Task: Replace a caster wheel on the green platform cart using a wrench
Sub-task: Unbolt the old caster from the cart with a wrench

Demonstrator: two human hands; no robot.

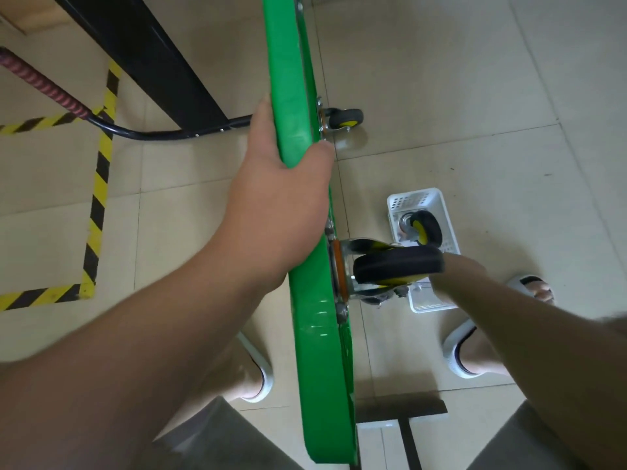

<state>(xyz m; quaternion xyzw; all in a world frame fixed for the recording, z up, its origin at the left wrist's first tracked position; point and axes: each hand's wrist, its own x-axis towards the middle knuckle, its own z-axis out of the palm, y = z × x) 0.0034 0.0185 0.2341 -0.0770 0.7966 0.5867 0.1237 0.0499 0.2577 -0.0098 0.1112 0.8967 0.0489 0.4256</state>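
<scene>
Here left hand (pixel 285 184) grips cart (pixel 322 351) edge — right hand (pixel 456 266) behind caster (pixel 397 266), grip hidden

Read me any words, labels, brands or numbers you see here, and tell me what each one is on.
None can be read.
The green platform cart, the near caster wheel, the white basket and the spare wheel in it show no lettering.
The yellow-and-black floor tape is stripes only, no words.
</scene>
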